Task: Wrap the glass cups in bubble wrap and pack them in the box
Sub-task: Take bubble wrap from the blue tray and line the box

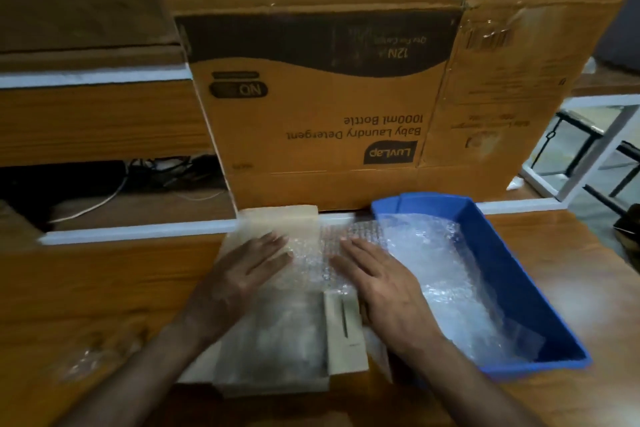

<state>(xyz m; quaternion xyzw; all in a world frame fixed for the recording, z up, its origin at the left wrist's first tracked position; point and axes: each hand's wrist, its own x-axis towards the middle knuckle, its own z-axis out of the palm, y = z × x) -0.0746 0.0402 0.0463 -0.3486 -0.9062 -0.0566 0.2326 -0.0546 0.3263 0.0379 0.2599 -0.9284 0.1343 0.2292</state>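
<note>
A: Pressing down on the bubble wrap (pixel 311 263) with both palms: my left hand (pixel 239 274) lies flat with straight fingers on its left part, and my right hand (pixel 384 284) lies flat on its right part. Neither hand grips anything; the fingers are spread and relaxed.

B: Where does the wrap sit?

A: It lies over the small pale box (pixel 277 333) on the wooden table (pixel 104 305), directly ahead of me. The box's far flap (pixel 280 220) stands open beyond my left fingers, and a narrow flap with a slot (pixel 344 326) lies between my wrists.

B: And the glass cups?

A: I cannot tell. Something pale and blurred shows under the wrap inside the box, but the shape is unclear.

B: What is beside you?

A: A blue plastic tray (pixel 519 274) sits just right of the box, touching my right hand's side, and it holds more crumpled bubble wrap (pixel 446 274). Behind both stands a large brown carton (pixel 322 97) printed upside down with "Baby Laundry Detergent". A scrap of clear plastic (pixel 93 357) lies on the table to my left.
</note>
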